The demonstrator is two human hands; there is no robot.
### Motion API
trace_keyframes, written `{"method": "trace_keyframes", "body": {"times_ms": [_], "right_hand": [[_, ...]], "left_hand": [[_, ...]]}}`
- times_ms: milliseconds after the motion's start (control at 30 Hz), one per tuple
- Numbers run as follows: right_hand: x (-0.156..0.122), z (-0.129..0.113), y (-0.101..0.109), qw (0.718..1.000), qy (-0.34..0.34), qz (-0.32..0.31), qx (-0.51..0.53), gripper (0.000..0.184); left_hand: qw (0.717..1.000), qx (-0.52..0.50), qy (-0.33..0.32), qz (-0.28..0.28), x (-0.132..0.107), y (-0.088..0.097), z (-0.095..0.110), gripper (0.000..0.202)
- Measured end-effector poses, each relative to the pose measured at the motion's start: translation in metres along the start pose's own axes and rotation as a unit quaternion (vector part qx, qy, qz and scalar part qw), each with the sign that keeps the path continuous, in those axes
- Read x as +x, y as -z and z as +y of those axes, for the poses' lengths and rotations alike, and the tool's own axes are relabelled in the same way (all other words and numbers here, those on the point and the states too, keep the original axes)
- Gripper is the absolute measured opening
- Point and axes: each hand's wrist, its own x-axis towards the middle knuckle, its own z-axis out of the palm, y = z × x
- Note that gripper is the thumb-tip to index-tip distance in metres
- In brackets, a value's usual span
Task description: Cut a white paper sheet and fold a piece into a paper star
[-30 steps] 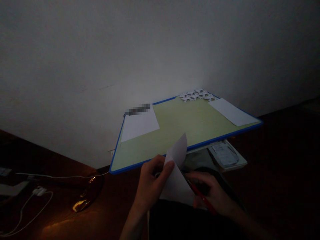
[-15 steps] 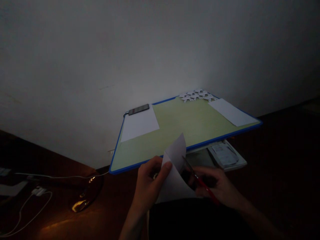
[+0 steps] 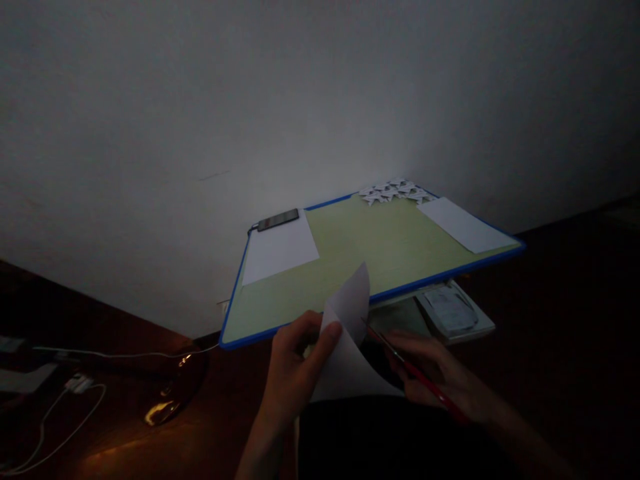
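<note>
My left hand (image 3: 300,357) pinches a white sheet of paper (image 3: 340,373), thumb on top, just off the near edge of the table. The sheet has a slit in it, and its far part (image 3: 356,297) curls upward. My right hand (image 3: 435,373) grips red-handled scissors (image 3: 425,380). Their metal blades point up and left, with the tip against the curled part of the sheet. How far the blades are apart is hard to see in the dim light.
A pale green table (image 3: 370,237) with a blue rim stands against the wall. On it lie a phone (image 3: 279,219) on a white sheet (image 3: 280,253), several folded paper shapes (image 3: 395,191) and another white sheet (image 3: 467,225). Below is a shelf with a packet (image 3: 451,308). White cables (image 3: 120,355) run at left.
My right hand and the scissors have shifted a little right and down, away from my left hand. The paper's curled part has tilted slightly left.
</note>
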Motion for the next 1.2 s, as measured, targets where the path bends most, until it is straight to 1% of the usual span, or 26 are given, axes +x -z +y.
{"method": "trace_keyframes", "body": {"times_ms": [67, 133, 233, 300, 467, 667, 833, 900, 967, 1033, 1133, 1200], "right_hand": [[-0.002, -0.003, -0.001, 0.999, -0.035, -0.015, 0.001, 0.061], [-0.003, -0.004, -0.003, 0.998, -0.062, -0.009, 0.020, 0.052], [-0.001, -0.003, -0.005, 0.998, -0.058, -0.006, 0.037, 0.038], [0.001, -0.004, -0.005, 0.999, -0.046, -0.014, 0.026, 0.034], [0.005, -0.010, -0.004, 0.999, -0.037, -0.024, -0.009, 0.034], [0.010, -0.014, -0.007, 0.997, -0.013, -0.023, -0.069, 0.036], [0.008, -0.006, -0.015, 0.998, -0.007, 0.013, -0.064, 0.038], [0.006, 0.001, -0.020, 0.996, 0.000, 0.045, -0.078, 0.039], [0.004, 0.007, -0.024, 0.990, 0.008, 0.101, -0.095, 0.043], [0.004, 0.009, -0.028, 0.987, 0.001, 0.130, -0.099, 0.046], [0.008, 0.003, -0.033, 0.987, -0.009, 0.134, -0.087, 0.045], [0.011, -0.003, -0.035, 0.989, 0.003, 0.121, -0.081, 0.043]], "left_hand": [[1.000, 0.006, 0.004, -0.004, 0.000, -0.001, 0.001, 0.035], [1.000, 0.021, 0.004, -0.002, 0.001, -0.002, 0.001, 0.036], [0.999, 0.041, -0.002, -0.002, 0.001, -0.002, 0.002, 0.036], [0.999, 0.049, -0.005, -0.008, 0.001, -0.002, 0.001, 0.035], [0.999, 0.047, -0.011, -0.016, 0.000, -0.005, 0.000, 0.034], [0.998, 0.039, 0.018, -0.038, -0.002, -0.011, -0.001, 0.036], [0.998, 0.052, 0.000, -0.035, -0.004, -0.015, -0.001, 0.038], [0.997, 0.063, -0.007, -0.038, -0.005, -0.016, -0.001, 0.037], [0.996, 0.071, -0.014, -0.043, -0.006, -0.017, 0.000, 0.037], [0.996, 0.074, -0.022, -0.047, -0.005, -0.017, 0.001, 0.037], [0.995, 0.079, -0.028, -0.046, -0.004, -0.018, 0.004, 0.037], [0.995, 0.082, -0.023, -0.052, -0.003, -0.017, 0.004, 0.039]]}}
